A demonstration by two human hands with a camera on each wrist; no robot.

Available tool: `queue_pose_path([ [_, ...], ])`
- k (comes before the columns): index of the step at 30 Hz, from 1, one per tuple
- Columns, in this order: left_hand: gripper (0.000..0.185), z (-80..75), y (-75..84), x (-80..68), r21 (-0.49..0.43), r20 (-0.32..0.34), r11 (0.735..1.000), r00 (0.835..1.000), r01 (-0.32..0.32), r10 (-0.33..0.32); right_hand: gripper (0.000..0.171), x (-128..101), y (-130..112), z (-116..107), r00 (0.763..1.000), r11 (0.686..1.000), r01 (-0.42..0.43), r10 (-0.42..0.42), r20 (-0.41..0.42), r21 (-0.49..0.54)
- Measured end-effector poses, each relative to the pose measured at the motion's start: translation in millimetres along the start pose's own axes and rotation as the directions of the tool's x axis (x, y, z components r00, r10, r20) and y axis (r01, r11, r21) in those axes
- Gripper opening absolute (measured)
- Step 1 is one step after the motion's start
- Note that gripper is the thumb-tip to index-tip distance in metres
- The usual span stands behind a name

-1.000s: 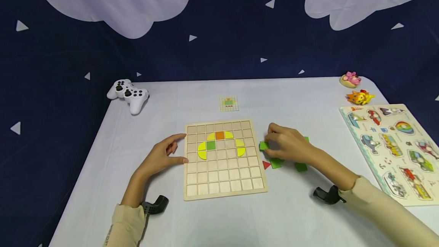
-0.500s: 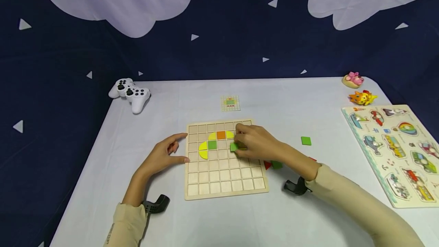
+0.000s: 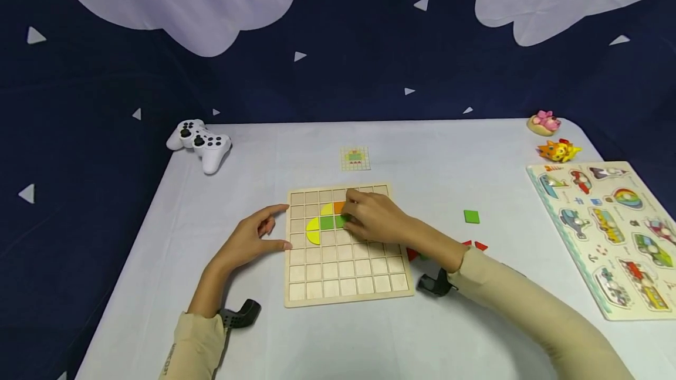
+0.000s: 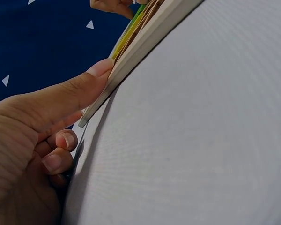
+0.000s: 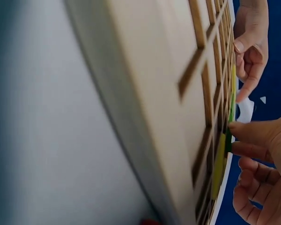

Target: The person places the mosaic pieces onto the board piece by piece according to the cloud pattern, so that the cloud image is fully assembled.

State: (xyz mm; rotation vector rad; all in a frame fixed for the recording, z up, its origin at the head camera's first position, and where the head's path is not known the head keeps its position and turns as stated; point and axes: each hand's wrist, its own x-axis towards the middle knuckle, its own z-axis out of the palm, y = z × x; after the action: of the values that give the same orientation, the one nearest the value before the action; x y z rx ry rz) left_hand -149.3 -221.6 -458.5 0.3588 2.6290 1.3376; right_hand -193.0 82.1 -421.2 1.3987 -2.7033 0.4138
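A square wooden grid board (image 3: 322,274) lies on the white table. Thumb and forefinger of my left hand (image 3: 248,239) touch its left edge, spread apart. In the left wrist view the thumb (image 4: 70,96) presses at the board's rim. My right hand (image 3: 377,217) is over the board's upper middle and pinches a green square tile (image 3: 340,221) between thumb and fingertips. That tile is right beside another green square (image 3: 327,223) set in the grid, below an orange square (image 3: 338,207). Yellow quarter-round pieces (image 3: 313,231) sit at the left; the right hand hides those on the right.
A small pattern card (image 3: 355,158) lies behind the board. On the right are a loose green square (image 3: 472,216), red triangles (image 3: 480,246), a picture puzzle (image 3: 607,239) and two small toy figures (image 3: 559,150). A white game controller (image 3: 200,142) stands at the back left.
My right hand has picked up a green square from right of the board and carried it left into the grid, beside the other green square. My left hand has stayed at the board's edge.
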Motion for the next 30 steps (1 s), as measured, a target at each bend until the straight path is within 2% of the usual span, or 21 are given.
queue_pose_path([
  [6, 0.078, -1.9, 1.8, -1.2, 0.009, -0.003, 1.0, 1.0, -0.001, 0.001, 0.012, 0.2, -3.9, 0.9, 0.998, 0.991, -0.066, 0.066, 0.006, 0.115],
  [12, 0.078, -1.0, 2.4, -1.8, 0.007, -0.003, 1.0, 1.0, 0.006, -0.006, 0.018, 0.1, -5.8, -1.3, 0.995, 0.992, -0.095, 0.092, 0.037, 0.085],
  [16, 0.078, 0.1, 2.3, -2.1, -0.004, 0.001, 1.0, 1.0, 0.009, -0.009, 0.024, -6.7, -5.0, -6.7, 0.995, 0.994, -0.099, 0.098, 0.027, 0.051],
  [24, 0.078, 0.5, 3.2, -2.2, -0.007, -0.001, 1.0, 1.0, 0.011, -0.011, 0.028, -49.1, 11.5, -24.0, 0.977, 0.976, -0.21, 0.211, -0.014, 0.065],
  [30, 0.079, 0.5, 3.1, -1.8, -0.009, 0.007, 1.0, 1.0, 0.008, -0.008, 0.035, -89.8, 34.5, -31.7, 0.951, 0.95, -0.305, 0.308, -0.035, 0.068],
])
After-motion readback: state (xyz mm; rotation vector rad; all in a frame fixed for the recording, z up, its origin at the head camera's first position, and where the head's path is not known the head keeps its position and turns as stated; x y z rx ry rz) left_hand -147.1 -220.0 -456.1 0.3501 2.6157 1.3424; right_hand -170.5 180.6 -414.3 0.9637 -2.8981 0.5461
